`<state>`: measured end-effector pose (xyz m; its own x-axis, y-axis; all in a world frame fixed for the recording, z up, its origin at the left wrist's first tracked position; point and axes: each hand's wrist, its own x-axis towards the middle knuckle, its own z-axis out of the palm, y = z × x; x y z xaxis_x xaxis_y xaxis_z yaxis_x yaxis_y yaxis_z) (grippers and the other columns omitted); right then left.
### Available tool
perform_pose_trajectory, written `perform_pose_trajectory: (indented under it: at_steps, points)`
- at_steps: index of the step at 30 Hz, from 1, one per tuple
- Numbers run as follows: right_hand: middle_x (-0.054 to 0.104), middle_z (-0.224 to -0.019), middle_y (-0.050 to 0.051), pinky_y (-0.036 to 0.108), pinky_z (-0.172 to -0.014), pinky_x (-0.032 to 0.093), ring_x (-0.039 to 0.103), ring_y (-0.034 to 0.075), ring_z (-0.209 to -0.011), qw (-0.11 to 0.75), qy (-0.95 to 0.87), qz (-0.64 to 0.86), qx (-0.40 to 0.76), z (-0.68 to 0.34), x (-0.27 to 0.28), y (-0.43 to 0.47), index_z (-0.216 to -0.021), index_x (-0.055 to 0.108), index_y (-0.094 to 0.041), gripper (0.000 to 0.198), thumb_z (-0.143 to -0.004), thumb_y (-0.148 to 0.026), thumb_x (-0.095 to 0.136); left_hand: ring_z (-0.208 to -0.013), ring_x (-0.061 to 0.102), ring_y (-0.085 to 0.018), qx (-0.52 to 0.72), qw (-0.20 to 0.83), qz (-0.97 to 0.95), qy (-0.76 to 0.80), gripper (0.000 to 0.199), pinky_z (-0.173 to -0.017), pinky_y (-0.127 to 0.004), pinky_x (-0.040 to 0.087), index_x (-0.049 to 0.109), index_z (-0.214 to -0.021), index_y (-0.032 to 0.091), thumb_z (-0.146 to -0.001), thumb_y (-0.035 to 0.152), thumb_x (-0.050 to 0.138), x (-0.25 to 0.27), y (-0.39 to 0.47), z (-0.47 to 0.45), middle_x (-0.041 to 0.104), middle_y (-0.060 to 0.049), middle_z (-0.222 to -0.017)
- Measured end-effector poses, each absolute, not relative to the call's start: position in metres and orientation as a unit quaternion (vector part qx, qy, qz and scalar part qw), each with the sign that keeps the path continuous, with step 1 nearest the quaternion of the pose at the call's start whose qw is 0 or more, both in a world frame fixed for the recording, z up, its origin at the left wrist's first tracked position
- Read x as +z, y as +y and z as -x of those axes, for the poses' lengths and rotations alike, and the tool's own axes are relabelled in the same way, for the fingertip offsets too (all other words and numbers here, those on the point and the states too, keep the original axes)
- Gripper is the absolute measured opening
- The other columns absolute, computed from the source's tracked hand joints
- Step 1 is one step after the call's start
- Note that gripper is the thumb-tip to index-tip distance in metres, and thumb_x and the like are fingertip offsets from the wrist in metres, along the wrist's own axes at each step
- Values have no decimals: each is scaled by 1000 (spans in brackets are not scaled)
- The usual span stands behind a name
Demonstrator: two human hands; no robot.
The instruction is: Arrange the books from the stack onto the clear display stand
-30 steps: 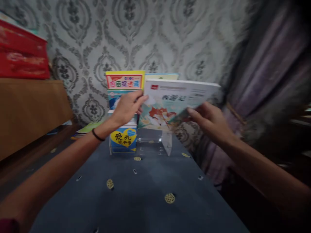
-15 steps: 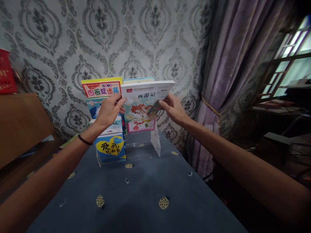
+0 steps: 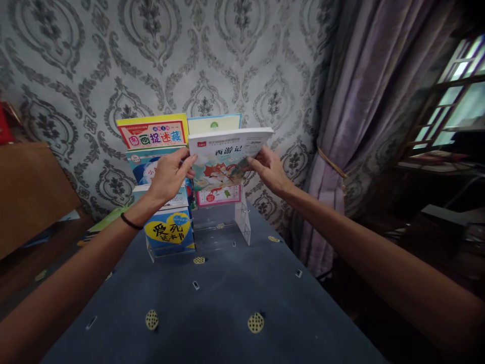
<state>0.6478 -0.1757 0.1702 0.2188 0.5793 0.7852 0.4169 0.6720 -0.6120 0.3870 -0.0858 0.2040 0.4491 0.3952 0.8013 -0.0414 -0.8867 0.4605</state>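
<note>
Both hands grip a paperback book (image 3: 222, 159) with a pale cover and an orange-and-teal picture, tilted back at chest height. My left hand (image 3: 172, 172) pinches its left edge, and my right hand (image 3: 269, 169) clasps the right edge with the thumb on the cover. Behind it stands a clear tiered book rack (image 3: 243, 222). On its left side are a red-and-yellow picture book (image 3: 155, 135), a teal book (image 3: 138, 162) and a blue book with a yellow heart (image 3: 170, 232). On the right, a pink-bordered book (image 3: 231, 196) is partly covered by the held one.
The rack stands on a table with a dark blue patterned cloth (image 3: 212, 313), close to a patterned wall (image 3: 204, 60). A tied purple curtain (image 3: 322, 212) hangs at the right. A brown cabinet or box (image 3: 34, 187) is at the left, with a green item (image 3: 109, 220) near it.
My view has shifted slightly, showing more of the pale book at the back of the rack. The held book has tipped a little further back; both hands keep their grip on it.
</note>
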Motion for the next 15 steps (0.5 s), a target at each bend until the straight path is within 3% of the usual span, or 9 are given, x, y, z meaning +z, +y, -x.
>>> perform_pose_trajectory:
  at_steps: [11, 15]
  points:
    - [73, -100, 6, 41, -73, 64, 69, 25, -90, 624, -656, 422, 49, -667, 166, -166, -114, 63, -25, 63, -76, -74, 73, -59, 69, -17, 501, 183, -834, 142, 25, -53, -22, 55, 56, -77, 20, -96, 37, 54, 200, -77, -396, 63, 1, -61]
    - [74, -112, 8, 45, -74, 64, 70, 30, -100, 592, -676, 434, 68, -674, 170, -161, -122, 62, -26, 65, -77, -72, 72, -62, 71, -17, 463, 165, -851, 184, 13, -59, -27, 60, 58, -99, 18, -99, 29, 50, 204, -73, -399, 64, 1, -71]
